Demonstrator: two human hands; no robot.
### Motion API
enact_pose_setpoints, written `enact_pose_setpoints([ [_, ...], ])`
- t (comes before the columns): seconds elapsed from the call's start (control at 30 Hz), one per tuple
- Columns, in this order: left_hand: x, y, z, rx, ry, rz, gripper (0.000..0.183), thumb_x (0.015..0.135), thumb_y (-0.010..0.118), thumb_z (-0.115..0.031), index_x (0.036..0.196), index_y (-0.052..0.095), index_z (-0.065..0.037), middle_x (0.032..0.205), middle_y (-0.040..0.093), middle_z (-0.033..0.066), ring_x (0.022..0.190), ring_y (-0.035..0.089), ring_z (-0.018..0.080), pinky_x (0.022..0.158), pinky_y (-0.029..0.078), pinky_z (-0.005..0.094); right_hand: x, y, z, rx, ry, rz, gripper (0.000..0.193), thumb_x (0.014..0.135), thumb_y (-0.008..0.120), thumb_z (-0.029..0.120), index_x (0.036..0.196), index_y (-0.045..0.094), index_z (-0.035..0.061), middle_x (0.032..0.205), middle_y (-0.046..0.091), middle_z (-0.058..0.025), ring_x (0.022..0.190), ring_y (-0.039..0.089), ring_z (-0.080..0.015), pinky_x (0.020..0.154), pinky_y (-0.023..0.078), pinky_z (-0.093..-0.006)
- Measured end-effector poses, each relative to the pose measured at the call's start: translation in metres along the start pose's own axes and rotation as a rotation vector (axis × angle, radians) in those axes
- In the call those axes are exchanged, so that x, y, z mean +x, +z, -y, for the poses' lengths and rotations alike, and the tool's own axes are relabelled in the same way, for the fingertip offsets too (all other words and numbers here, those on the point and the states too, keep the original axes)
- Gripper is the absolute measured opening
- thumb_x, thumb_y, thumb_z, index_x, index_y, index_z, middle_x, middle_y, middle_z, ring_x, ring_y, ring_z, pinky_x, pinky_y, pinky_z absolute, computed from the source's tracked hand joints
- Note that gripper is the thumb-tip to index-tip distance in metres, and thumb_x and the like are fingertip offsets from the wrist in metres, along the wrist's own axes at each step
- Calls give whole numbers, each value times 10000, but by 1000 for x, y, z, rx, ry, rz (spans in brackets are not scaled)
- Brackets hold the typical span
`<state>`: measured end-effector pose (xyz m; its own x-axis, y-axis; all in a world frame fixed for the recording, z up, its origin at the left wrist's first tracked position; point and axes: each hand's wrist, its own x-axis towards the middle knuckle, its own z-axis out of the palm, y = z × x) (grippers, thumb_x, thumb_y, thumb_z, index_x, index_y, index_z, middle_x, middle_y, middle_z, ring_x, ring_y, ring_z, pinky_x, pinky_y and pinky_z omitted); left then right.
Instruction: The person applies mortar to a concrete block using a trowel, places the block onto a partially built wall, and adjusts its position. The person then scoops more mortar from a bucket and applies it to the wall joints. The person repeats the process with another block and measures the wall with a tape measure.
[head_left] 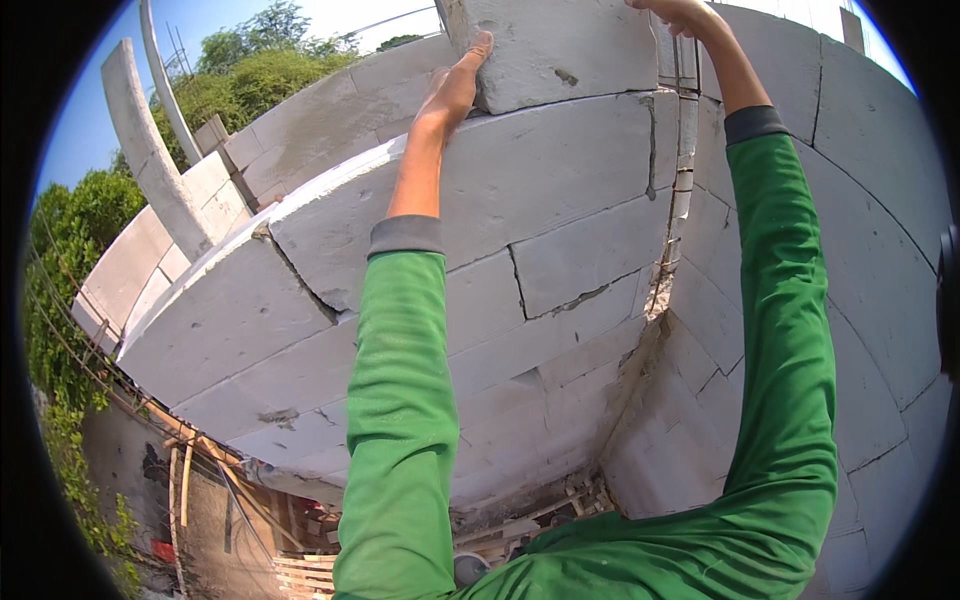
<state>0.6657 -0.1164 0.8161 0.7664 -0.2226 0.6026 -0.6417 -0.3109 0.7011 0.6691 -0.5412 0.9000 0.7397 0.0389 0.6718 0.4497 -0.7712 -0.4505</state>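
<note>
A pale grey aerated concrete block [570, 62] rests on top of the block wall [560, 170] in front of me, at the upper edge of the view. My left hand [452, 95] grips its left end, thumb on the near face and the other fingers mostly hidden behind. Up at the block's right end, my right hand [684, 14] holds its top corner; part of this hand is cut off by the picture edge. Beneath the block, a dark joint line runs along the course below.
Steel reinforcing bars [684, 170] stand in the corner gap beside a second block wall [870, 230] on the right. Concrete posts [150, 150] and trees [245, 85] rise at the left. Far below lie wooden poles [185, 470] and slats [305, 575].
</note>
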Motion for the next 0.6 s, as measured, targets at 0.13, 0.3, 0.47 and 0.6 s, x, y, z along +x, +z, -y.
enact_pose_setpoints([
  [0.13, -1, -5, -1, -20, -76, 12, 1123, 857, 488, -851, 1468, 492, 90, 1552, 438, 299, 1486, 364, 415, 1220, 257, 505, 20, -4, -8, 12, 10, 23, 781, 859, 673, 429, 1515, 473, 55, 1532, 469, -211, 1308, 529, -390, 1060, 455, -505],
  [0.3, 5, -11, 7, -4, 3, -62, 1105, 870, 510, -833, 1420, 525, 126, 1492, 506, 310, 1422, 444, 423, 1185, 301, 502, 33, -7, -11, 23, 20, 39, 772, 860, 674, 411, 1517, 472, 60, 1533, 470, -206, 1300, 533, -384, 1054, 461, -500],
  [0.47, 0, 3, 3, -8, -3, -61, 1087, 886, 505, -818, 1421, 519, 128, 1498, 496, 315, 1422, 431, 456, 1192, 296, 485, 28, -28, -22, 1, 44, 31, 763, 861, 675, 392, 1518, 470, 64, 1533, 470, -200, 1293, 538, -377, 1047, 466, -495],
  [0.6, 5, -8, 14, -90, 52, 8, 969, 931, 503, -742, 1467, 505, 65, 1523, 476, 282, 1446, 407, 411, 1198, 297, 462, 30, -12, -28, 13, 31, 42, 757, 861, 676, 377, 1520, 469, 67, 1534, 470, -196, 1287, 541, -372, 1042, 471, -491],
])
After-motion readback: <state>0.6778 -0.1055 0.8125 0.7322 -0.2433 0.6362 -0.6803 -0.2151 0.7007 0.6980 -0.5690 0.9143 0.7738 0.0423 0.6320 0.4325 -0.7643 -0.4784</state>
